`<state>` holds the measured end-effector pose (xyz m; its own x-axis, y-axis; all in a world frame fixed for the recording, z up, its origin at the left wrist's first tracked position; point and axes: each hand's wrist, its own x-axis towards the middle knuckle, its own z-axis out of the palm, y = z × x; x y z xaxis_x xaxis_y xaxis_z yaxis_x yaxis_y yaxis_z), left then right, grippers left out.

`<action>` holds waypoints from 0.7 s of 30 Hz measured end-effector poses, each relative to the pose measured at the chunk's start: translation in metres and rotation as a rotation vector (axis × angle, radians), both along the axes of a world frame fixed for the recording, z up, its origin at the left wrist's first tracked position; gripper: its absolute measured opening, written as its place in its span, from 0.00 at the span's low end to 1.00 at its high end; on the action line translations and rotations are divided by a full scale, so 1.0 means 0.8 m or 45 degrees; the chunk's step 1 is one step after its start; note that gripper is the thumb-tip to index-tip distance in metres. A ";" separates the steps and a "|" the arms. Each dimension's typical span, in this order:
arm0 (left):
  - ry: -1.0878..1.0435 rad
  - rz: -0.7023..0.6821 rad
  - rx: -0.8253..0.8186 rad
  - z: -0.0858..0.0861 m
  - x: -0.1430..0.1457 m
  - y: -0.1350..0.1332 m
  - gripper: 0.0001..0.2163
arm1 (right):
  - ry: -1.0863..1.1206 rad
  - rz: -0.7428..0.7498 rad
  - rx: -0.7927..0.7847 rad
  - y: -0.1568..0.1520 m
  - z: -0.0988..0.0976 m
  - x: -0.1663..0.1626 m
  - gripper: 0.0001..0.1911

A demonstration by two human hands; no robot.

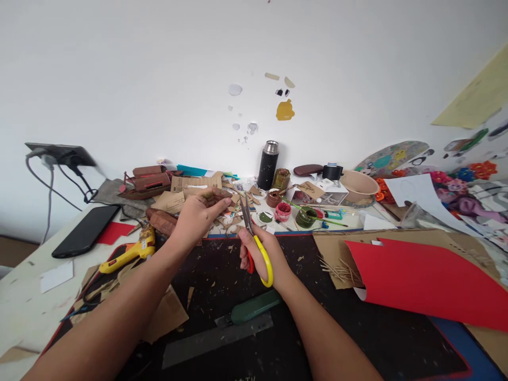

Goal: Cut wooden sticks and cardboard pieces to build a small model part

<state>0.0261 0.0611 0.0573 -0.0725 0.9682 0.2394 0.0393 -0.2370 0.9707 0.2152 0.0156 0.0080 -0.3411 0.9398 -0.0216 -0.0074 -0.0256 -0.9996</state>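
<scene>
My right hand grips scissors by their yellow and red handles over the dark mat. The scissors' blades point up and away from me, slightly apart. To the left, my left hand is at the near side of a pile of cardboard scraps. Its thumb and stained fingertips come close together in a pinch; anything between them is too small to make out. A reddish-brown boat-shaped piece lies beside my left wrist. Below the scissors, a green cutter rests on the mat.
A yellow glue gun and a black phone lie left. Behind the hands are a black flask, a red paint jar and a green one. Red paper covers cardboard at right. Cables hang from a wall-side power strip.
</scene>
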 end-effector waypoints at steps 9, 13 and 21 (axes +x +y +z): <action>0.235 -0.004 0.041 0.007 0.010 -0.008 0.12 | -0.122 0.013 0.024 -0.002 -0.007 -0.001 0.25; 0.275 -0.027 0.028 0.006 0.011 -0.009 0.11 | -0.142 -0.003 0.037 -0.002 -0.007 -0.001 0.25; 0.295 -0.015 0.032 0.007 0.013 -0.010 0.12 | -0.164 -0.014 0.027 -0.002 -0.006 0.000 0.25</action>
